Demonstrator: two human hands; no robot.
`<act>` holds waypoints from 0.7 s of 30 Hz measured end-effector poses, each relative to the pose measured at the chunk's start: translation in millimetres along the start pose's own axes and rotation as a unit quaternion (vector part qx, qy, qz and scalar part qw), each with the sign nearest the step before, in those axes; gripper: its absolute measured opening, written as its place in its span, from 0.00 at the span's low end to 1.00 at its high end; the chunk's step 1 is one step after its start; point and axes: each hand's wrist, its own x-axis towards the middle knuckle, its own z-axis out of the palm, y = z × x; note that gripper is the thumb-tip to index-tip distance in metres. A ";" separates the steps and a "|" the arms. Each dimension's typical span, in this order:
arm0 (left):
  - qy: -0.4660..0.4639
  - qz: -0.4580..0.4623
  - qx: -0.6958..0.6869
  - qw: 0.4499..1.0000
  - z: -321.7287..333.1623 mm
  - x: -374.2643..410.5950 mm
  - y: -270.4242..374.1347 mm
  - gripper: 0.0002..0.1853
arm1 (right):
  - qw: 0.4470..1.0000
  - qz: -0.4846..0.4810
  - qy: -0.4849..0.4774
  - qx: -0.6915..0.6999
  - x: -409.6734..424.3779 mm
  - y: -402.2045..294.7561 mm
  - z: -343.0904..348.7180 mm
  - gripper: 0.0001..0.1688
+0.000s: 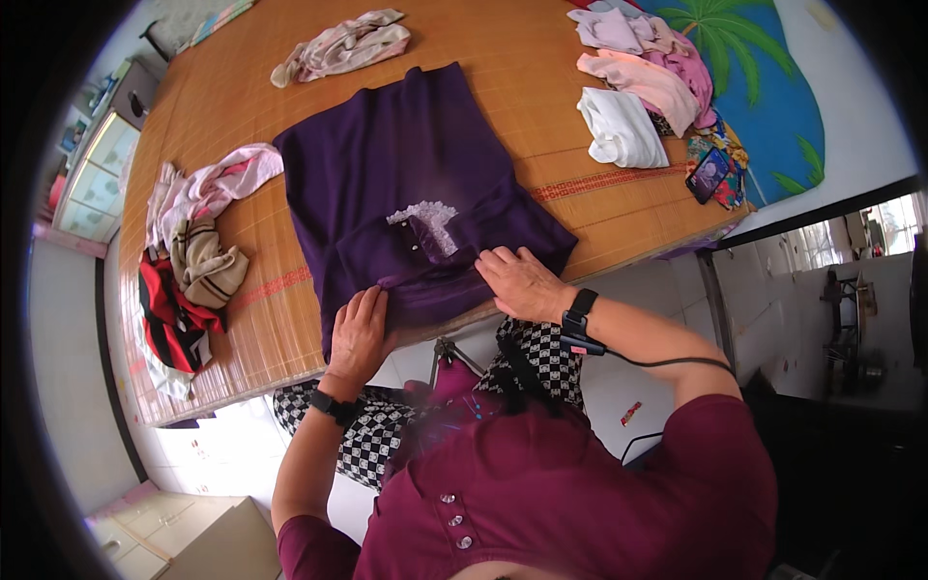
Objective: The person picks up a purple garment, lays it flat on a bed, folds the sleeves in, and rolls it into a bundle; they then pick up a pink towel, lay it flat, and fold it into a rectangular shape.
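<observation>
A dark purple garment (406, 159) lies spread over the near edge of a bamboo mat (239, 109), its neckline end towards me. White lace trim (435, 221) and small pearl-like buttons show near its neckline. My left hand (359, 333) rests on the garment's near left part, fingertips on the fabric beside the neck edge. On the near right part lies my right hand (522, 281), its fingers bent against the cloth. Whether either hand pinches the fabric is hard to tell.
Pink, brown and red-black clothes (206, 261) lie at the left. A patterned cloth (344, 47) is at the far side. Pink and white clothes (627, 123) are heaped at the right, beside a phone (707, 174) on a floral cloth. A black cable runs from my right wrist.
</observation>
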 end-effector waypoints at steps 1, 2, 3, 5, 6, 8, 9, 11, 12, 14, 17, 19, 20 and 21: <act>0.000 0.006 0.007 1.000 -0.5 0.6 -0.1 0.37 | 1.000 -0.002 -0.008 -0.021 1.0 1.7 -0.8 0.21; 0.000 0.012 0.014 1.000 -1.3 0.8 0.1 0.37 | 0.999 -0.004 -0.016 -0.041 1.6 3.6 -1.2 0.20; -0.001 0.016 0.021 1.000 -2.7 0.1 0.5 0.38 | 0.998 -0.008 -0.025 -0.061 1.9 5.2 -0.4 0.19; -0.009 0.007 0.013 1.000 -1.5 -0.5 2.5 0.34 | 0.998 -0.005 0.002 -0.069 -1.2 8.1 3.7 0.20; 0.005 0.011 0.032 0.999 1.4 -1.7 1.8 0.32 | 0.997 -0.004 0.010 -0.075 -1.8 7.7 5.0 0.21; 0.022 0.014 0.056 0.998 5.4 -3.5 -2.1 0.29 | 0.996 0.002 0.031 -0.082 -1.7 10.5 10.9 0.23; 0.023 0.014 0.060 0.998 5.5 -3.0 -2.8 0.29 | 0.995 0.007 0.045 -0.084 -1.4 12.2 13.5 0.24; 0.024 0.009 0.063 0.998 6.1 0.3 -5.4 0.28 | 0.996 0.025 0.036 -0.072 -1.2 17.1 17.9 0.25; 0.024 0.002 0.064 0.998 5.0 3.1 -8.6 0.29 | 0.998 0.036 0.018 -0.057 3.8 19.5 16.3 0.26; 0.035 -0.005 0.064 0.997 5.8 7.6 -14.2 0.29 | 0.998 0.054 -0.008 -0.030 12.7 21.6 15.2 0.26; 0.030 -0.052 0.041 0.997 4.7 21.3 -14.3 0.29 | 0.994 0.057 0.064 -0.075 21.9 32.0 29.0 0.20; 0.045 -0.062 0.054 0.996 12.8 23.1 -23.8 0.31 | 0.991 0.044 0.089 -0.091 32.4 35.2 33.7 0.19; 0.045 -0.063 0.054 0.996 13.4 25.3 -23.2 0.31 | 0.991 0.050 0.085 -0.093 33.0 36.5 35.5 0.19; 0.045 -0.069 0.057 0.995 13.2 24.7 -23.5 0.32 | 0.991 0.051 0.082 -0.093 36.9 35.8 37.3 0.19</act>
